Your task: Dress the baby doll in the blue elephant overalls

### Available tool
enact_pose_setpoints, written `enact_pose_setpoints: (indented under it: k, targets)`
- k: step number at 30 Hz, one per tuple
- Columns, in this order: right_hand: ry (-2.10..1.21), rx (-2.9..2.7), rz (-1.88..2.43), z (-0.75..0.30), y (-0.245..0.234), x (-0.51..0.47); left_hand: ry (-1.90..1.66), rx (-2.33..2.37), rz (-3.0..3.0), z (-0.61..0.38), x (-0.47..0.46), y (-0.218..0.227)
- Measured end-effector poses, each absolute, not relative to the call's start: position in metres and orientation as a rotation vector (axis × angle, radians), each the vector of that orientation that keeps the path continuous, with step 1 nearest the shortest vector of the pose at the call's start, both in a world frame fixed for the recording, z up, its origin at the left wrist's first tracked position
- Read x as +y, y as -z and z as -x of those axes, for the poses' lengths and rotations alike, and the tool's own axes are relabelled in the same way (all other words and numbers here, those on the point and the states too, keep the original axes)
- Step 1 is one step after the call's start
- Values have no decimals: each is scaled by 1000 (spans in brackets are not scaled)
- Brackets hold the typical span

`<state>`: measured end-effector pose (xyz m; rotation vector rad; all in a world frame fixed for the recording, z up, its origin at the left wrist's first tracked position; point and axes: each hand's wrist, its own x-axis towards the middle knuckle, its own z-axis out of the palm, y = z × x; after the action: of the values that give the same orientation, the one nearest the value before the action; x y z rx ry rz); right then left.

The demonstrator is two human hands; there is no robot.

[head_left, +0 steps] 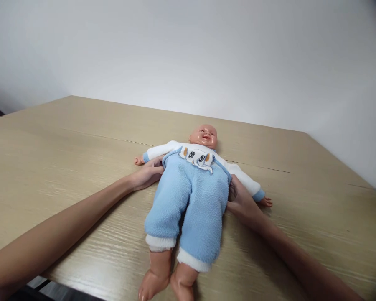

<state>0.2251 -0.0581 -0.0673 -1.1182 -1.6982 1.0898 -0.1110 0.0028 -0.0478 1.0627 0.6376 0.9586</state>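
A baby doll (203, 137) lies on its back on the wooden table, head toward the wall and bare feet toward me. It wears a white top (246, 179) with blue cuffs and blue fleece overalls (175, 196) with an elephant patch (196, 158) at the chest. My left hand (148, 173) is closed at the overalls' left side, just below the doll's outstretched arm. On the opposite side, my right hand (241, 200) grips the overalls' edge near the waist. Cloth and the doll's body partly hide the fingertips of both hands.
The light wooden table (81, 167) has thin seams across its top. Behind it rises a plain pale wall (188, 54). The table's front edge shows at the lower left, with the doll's feet close to the near side.
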Motion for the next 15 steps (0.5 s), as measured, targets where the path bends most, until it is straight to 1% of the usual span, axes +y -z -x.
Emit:
enact_pose_setpoints:
  k: [4, 7, 11, 13, 15]
  targets:
    - [-739, -1936, 1215, -227, 63, -59, -803, 691, -1442, 125, 9, 43]
    - [-638, -2065, 1140, -227, 60, -60, -721, 784, -1731, 136, 13, 44]
    - [-717, -2019, 1091, -225, 61, -60, -719, 898, -2050, 144, 15, 44]
    - [-862, -1900, 1074, -222, 63, -61, -703, 889, -2046, 144, 14, 41]
    - [-1081, -1702, 1060, -218, 65, -64, -649, 864, -1952, 141, 10, 36]
